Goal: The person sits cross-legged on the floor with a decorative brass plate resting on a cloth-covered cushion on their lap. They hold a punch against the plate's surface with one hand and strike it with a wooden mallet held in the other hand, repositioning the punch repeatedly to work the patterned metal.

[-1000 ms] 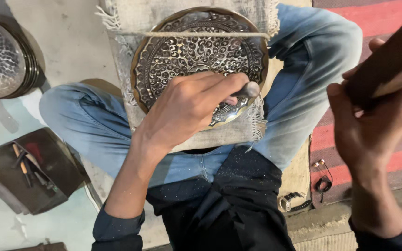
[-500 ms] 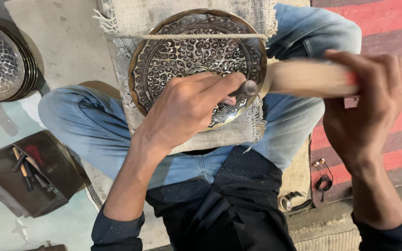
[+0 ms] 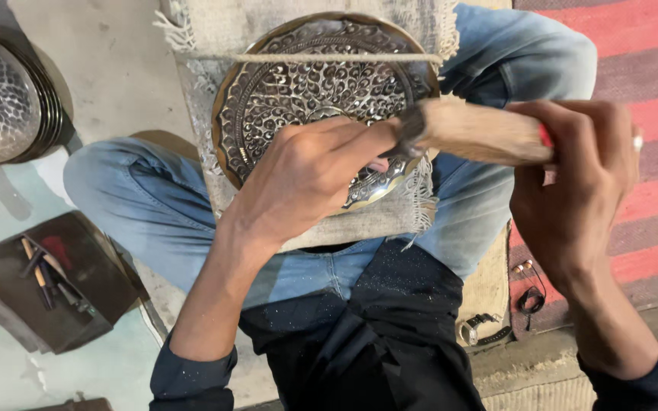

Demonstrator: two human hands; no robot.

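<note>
The round metal plate (image 3: 306,91) has a golden rim and a dense engraved pattern of scrolls over its whole face. It rests tilted on a pale burlap cloth across the lap, with a cord stretched over its upper part. The wooden mallet (image 3: 474,131) is pale and worn, lying almost horizontal, its dark head just above the plate's lower right part.

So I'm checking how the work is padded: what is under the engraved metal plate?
The engraved metal plate lies on a frayed burlap cloth spread over the jeans-clad legs. What sits directly beneath its middle is hidden by the plate itself.
</note>
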